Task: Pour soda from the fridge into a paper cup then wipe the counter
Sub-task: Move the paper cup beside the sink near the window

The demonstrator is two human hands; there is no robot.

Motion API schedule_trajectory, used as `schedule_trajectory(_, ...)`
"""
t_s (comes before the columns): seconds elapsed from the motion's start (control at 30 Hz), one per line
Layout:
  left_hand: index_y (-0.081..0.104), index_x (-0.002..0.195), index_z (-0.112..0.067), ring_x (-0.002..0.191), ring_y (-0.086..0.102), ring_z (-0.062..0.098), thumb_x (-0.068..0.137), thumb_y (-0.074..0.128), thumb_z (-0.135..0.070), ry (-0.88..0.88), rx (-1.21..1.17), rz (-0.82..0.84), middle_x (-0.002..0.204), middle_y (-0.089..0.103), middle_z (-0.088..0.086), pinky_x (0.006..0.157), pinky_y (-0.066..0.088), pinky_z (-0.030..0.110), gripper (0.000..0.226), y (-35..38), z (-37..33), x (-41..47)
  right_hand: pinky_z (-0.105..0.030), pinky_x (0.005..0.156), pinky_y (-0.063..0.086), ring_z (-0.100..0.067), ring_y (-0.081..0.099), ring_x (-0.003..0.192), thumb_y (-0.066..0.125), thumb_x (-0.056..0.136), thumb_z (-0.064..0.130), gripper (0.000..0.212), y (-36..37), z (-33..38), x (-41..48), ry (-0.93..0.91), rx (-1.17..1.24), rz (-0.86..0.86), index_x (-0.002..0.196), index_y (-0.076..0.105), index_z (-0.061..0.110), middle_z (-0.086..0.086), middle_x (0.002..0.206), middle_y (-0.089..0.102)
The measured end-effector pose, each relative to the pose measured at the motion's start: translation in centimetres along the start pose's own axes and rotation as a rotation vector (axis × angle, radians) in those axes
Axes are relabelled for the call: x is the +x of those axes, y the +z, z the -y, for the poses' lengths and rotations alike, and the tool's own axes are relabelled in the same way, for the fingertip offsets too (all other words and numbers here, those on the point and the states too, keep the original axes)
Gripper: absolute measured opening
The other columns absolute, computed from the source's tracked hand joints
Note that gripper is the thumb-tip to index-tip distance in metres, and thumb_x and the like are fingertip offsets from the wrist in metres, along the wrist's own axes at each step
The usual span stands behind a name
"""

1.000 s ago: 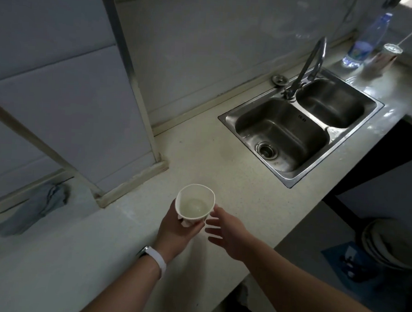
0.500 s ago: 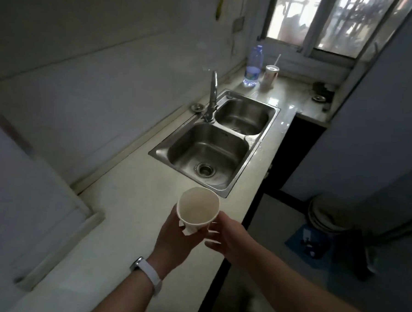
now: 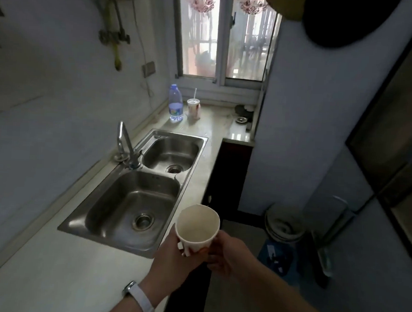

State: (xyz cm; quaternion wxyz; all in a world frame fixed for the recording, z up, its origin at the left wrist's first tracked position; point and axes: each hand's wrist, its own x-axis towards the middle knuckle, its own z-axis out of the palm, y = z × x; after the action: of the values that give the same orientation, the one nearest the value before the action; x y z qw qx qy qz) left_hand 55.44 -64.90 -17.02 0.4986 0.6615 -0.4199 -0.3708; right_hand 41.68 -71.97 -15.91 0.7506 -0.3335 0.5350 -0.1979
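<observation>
A person's left hand (image 3: 171, 256) grips a white paper cup (image 3: 197, 227) around its lower side, fingers curled behind it, holding it in the air just off the near right corner of a steel double sink (image 3: 114, 243). The cup's mouth tips slightly toward the camera, its inside looks empty, and a small folded paper handle sticks out near its base. The right hand (image 3: 228, 254) meets the bottom of the cup from the right with bent fingers; whether it is actually gripping the cup or only touching it cannot be told. A white wristband (image 3: 142, 300) circles the left wrist. The sink is set into a pale counter (image 3: 51, 267), with a faucet (image 3: 126, 147) on the wall side between the two basins. Beyond the sink's far end (toward the window (image 3: 220, 37)) stand a clear water bottle (image 3: 175, 104) and, just beside it, a lidded drink cup with a straw (image 3: 193, 108).
</observation>
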Motion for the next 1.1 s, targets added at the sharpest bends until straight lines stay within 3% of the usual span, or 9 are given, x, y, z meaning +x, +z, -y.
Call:
schedule_trajectory(0.1,0.061,0.102,-0.031,0.08,0.071,0.005,0.06,0.088,-0.002,0.021,0.007,0.017,0.087,0.072,-0.004,0.066,0.055,0.021,0.058,3.6,-2.4,2.8,-0.029,0.061,0.045,-0.018,0.062,0.06,0.051,0.096,0.039,0.037,-3.6,3.6,0.5,-0.05,-0.022,0.002,0.078,0.067,0.011,-0.005,0.067,0.065)
schedule_trajectory(0.23,0.058,0.12,-0.031,0.101,0.068,0.011,0.056,0.091,-0.018,0.078,0.061,0.051,0.109,0.072,-0.005,0.084,0.056,0.034,0.074,7.2,-5.5,6.5,-0.028,0.064,0.043,-0.015,0.06,0.061,0.046,0.098,0.042,0.039,-7.4,8.4,1.7,-0.066,-0.042,0.019,0.082,0.067,0.013,-0.004,0.071,0.066)
schedule_trajectory(0.33,0.059,0.119,-0.023,0.099,0.068,0.009,0.06,0.091,-0.007,0.117,0.086,0.054,0.106,0.073,-0.006,0.079,0.055,0.024,0.069,9.7,-7.4,9.3,-0.028,0.068,0.045,-0.014,0.063,0.067,0.044,0.098,0.045,0.042,-9.7,11.5,2.7,-0.076,-0.054,0.029,0.098,0.068,0.012,-0.003,0.078,0.07)
schedule_trajectory(0.43,0.06,0.111,-0.023,0.091,0.069,0.002,0.062,0.089,0.0,0.124,0.068,0.049,0.098,0.074,-0.01,0.069,0.053,0.016,0.062,11.9,-9.6,11.9,-0.03,0.073,0.048,-0.017,0.067,0.079,0.044,0.097,0.047,0.043,-11.9,14.2,3.9,-0.11,-0.066,0.052,0.102,0.069,0.012,-0.004,0.085,0.073)
schedule_trajectory(0.57,0.057,0.112,-0.033,0.092,0.067,-0.002,0.063,0.091,-0.012,0.14,0.063,0.046,0.1,0.072,-0.009,0.07,0.052,0.014,0.064,13.6,-11.8,15.0,-0.032,0.082,0.05,-0.021,0.069,0.091,0.042,0.098,0.048,0.046,-13.9,17.8,5.4,-0.158,-0.084,0.089,0.108,0.068,0.011,-0.006,0.093,0.075)
schedule_trajectory(0.7,0.055,0.108,-0.031,0.09,0.065,-0.006,0.064,0.088,0.001,0.144,0.048,0.043,0.1,0.07,-0.006,0.068,0.049,0.009,0.064,15.0,-13.6,19.0,-0.032,0.083,0.051,-0.024,0.068,0.094,0.043,0.098,0.047,0.048,-14.9,21.3,7.6,-0.168,-0.078,0.09,0.11,0.067,0.008,-0.01,0.099,0.074)
schedule_trajectory(0.9,0.054,0.114,-0.027,0.083,0.06,-0.017,0.065,0.088,-0.002,0.135,0.06,0.065,0.103,0.068,-0.009,0.066,0.045,0.002,0.065,15.2,-14.2,26.5,-0.033,0.082,0.051,-0.026,0.066,0.1,0.044,0.097,0.049,0.048,-15.2,26.3,13.3,-0.154,-0.093,0.084,0.105,0.067,0.008,-0.012,0.101,0.072)
schedule_trajectory(1.1,0.053,0.121,-0.022,0.085,0.062,-0.013,0.065,0.088,-0.002,0.106,0.028,0.094,0.107,0.068,-0.008,0.067,0.047,0.005,0.069,14.3,-13.2,36.6,-0.032,0.077,0.05,-0.025,0.066,0.092,0.044,0.098,0.048,0.048,-13.9,32.0,21.7,-0.13,-0.106,0.068,0.105,0.066,0.006,-0.012,0.096,0.072)
